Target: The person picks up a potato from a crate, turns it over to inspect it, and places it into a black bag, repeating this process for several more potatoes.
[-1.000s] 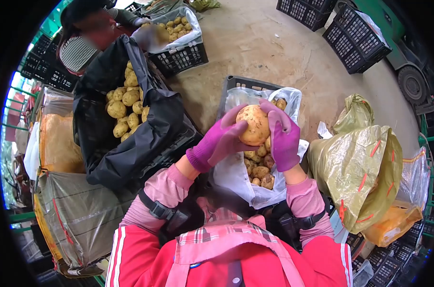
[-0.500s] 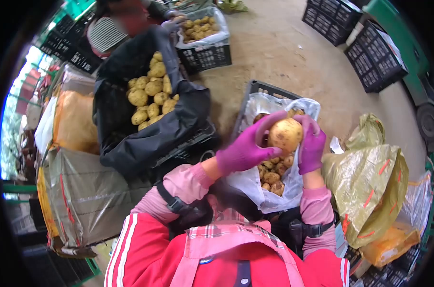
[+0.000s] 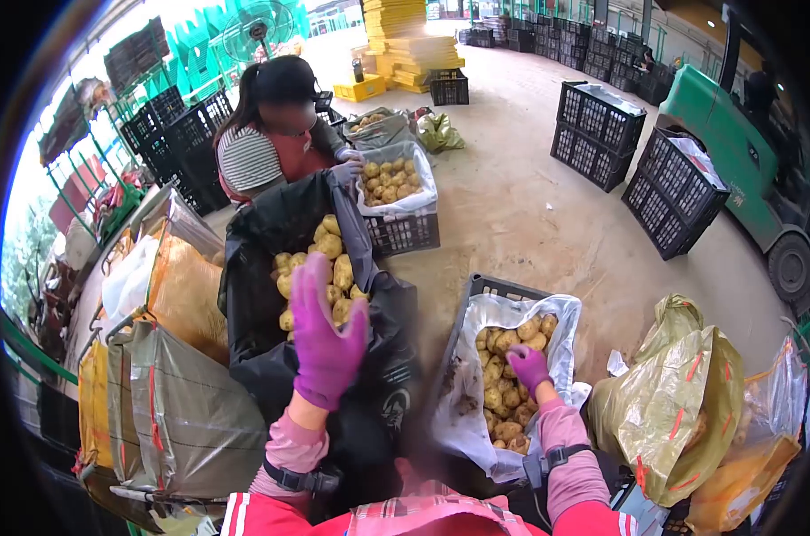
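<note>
My left hand (image 3: pixel 326 344), in a purple glove, is raised over the edge of a crate lined with black cloth (image 3: pixel 374 348). Its fingers are spread and hold nothing. Yellow potatoes (image 3: pixel 341 272) lie in that crate, partly hidden behind the hand. My right hand (image 3: pixel 530 366), also gloved in purple, reaches down onto potatoes (image 3: pixel 503 397) in a crate with a white liner (image 3: pixel 459 429). Its fingers are bent against the potatoes, and whether they grip one is hidden.
A co-worker (image 3: pixel 284 134) sits at the upper left beside another potato crate (image 3: pixel 405 232). Olive sacks (image 3: pixel 664 393) stand at the right, woven bags (image 3: pixel 191 402) at the left. Stacked black crates (image 3: pixel 597 134) and a green forklift (image 3: pixel 718 134) are farther back.
The view has tilted up. The large potato both my hands held is no longer in them. My left hand has moved left to the black-lined crate, my right hand down into the white-lined one.
</note>
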`<state>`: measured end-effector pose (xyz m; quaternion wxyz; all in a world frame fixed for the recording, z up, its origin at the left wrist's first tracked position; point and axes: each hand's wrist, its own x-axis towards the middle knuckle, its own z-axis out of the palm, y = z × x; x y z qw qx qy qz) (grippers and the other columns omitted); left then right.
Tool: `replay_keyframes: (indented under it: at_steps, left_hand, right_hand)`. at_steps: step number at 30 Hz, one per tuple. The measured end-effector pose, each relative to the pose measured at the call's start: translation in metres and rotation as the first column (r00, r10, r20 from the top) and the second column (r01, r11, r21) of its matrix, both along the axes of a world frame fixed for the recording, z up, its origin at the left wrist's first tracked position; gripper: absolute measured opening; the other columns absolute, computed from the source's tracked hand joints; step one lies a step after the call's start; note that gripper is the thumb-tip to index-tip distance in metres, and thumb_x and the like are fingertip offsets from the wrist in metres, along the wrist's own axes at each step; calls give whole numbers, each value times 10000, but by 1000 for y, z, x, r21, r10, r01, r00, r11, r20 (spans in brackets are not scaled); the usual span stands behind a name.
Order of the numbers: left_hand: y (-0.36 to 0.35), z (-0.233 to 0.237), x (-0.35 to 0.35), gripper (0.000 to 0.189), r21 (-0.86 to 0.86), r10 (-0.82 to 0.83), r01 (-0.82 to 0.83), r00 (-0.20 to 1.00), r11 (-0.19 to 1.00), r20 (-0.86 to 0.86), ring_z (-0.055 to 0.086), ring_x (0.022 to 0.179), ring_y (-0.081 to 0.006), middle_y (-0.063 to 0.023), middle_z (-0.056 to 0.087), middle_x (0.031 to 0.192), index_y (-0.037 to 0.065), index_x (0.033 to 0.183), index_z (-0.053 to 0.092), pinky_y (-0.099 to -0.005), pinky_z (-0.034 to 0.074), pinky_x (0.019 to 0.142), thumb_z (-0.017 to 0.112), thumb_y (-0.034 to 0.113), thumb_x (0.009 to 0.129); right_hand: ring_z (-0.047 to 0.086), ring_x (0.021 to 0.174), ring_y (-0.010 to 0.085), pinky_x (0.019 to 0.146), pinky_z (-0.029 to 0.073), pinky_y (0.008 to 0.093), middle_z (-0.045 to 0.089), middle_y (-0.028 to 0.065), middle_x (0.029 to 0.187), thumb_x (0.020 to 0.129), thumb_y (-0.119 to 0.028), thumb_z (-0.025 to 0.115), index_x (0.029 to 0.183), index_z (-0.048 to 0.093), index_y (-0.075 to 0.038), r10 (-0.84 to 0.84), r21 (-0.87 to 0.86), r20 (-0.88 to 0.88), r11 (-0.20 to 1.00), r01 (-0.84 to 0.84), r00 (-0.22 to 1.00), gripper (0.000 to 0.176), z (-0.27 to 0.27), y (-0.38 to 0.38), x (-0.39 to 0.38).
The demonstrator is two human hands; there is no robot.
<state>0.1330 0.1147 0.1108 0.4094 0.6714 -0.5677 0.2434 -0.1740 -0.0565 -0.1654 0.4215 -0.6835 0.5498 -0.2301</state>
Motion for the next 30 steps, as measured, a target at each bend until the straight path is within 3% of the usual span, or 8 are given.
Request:
replay_keyframes:
  at_steps: [4,7,9,15,22,28,29,30]
  left_hand:
    - [-26,-17,-51,654,163,-584,601,799,782,-146,439,1338,-392,-198,493,1410,8,1425,430,-442,364,1115,693,93,832]
    - [-51,-75,-67,632,230,-631,728,678,645,-376,490,1291,-351,-187,506,1398,16,1431,423,-420,402,1081,684,98,861]
    - [-55,-106,-75,608,277,-581,749,649,602,-491,543,1234,-318,-183,540,1354,14,1432,421,-407,443,1037,669,102,884]
    - [-63,-101,-99,566,293,-694,870,493,397,-524,610,1126,-340,-172,625,1225,49,1387,491,-415,494,958,699,120,866]
    - [-69,-111,-108,559,356,-673,867,496,349,-548,619,1093,-354,-186,632,1195,54,1380,502,-418,501,943,709,155,871]
    - [-77,-127,-99,571,344,-582,849,526,400,-621,625,1108,-306,-174,625,1225,68,1403,482,-392,498,955,698,155,882]
    - [-80,-131,-97,569,341,-558,836,543,431,-627,620,1123,-295,-168,619,1243,67,1405,479,-389,493,965,695,156,886]
    - [-82,-131,-97,568,337,-533,822,559,460,-636,616,1137,-283,-163,613,1261,65,1407,476,-386,488,974,692,157,890]
  right_hand:
    - [561,1248,339,1049,448,422,575,185,1359,793,-411,658,1321,584,-135,216,402,-548,915,28,808,601,-127,29,-32]
    - [579,1222,324,998,479,453,602,140,1325,800,-502,694,1295,590,-148,380,380,-745,917,-119,549,617,-120,76,-29]
    - [524,1282,317,1010,456,463,552,116,1383,798,-551,664,1304,566,-193,466,362,-700,885,-294,541,627,-130,90,-21]
    - [610,1173,347,981,488,453,622,167,1293,772,-463,638,1301,590,-164,473,424,-532,867,-262,702,609,-161,97,1]
    - [638,1151,307,967,507,440,638,201,1251,803,-356,613,1285,593,-78,498,403,-656,866,-295,566,556,-163,99,13]
    - [676,1012,253,845,551,366,684,172,1132,678,-427,835,1424,513,-139,313,486,-214,856,-177,925,862,-203,53,-7]
    - [645,1078,326,934,525,381,643,201,1228,705,-342,822,1369,554,-117,23,687,42,726,-46,999,751,-115,49,0]
    - [646,1049,292,923,525,341,637,160,1200,749,-283,800,1304,589,-117,-32,652,332,730,-205,943,617,-145,25,-2]
